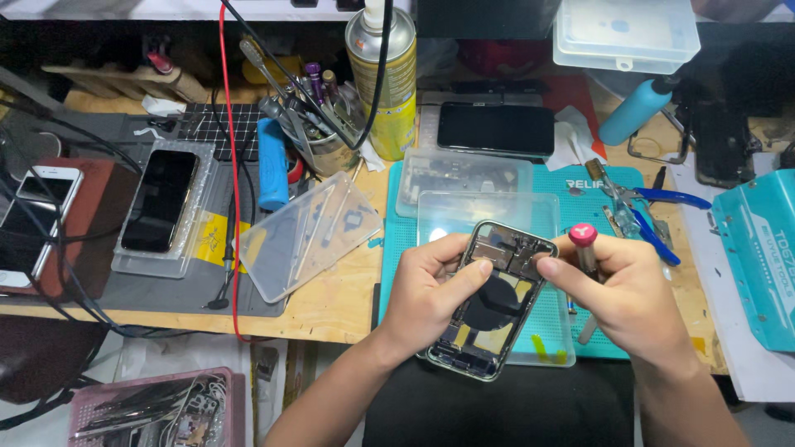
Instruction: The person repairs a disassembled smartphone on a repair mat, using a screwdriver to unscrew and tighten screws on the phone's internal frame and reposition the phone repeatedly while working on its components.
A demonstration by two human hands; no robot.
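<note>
Gripped in the left hand (426, 294) above the teal mat (397, 240), the opened phone housing (494, 300) has its screen off and parts still inside, while the right hand (617, 290) pinches a red-capped screwdriver (586, 258) at its top.

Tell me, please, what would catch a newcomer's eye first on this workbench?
First, the opened dark phone frame with a round black coil, held in mid-air at the centre by the left hand and the right hand, which also grips a red-capped screwdriver. Next, the tall yellow spray can at the back, and a red cable running down the left side of the bench.
</note>
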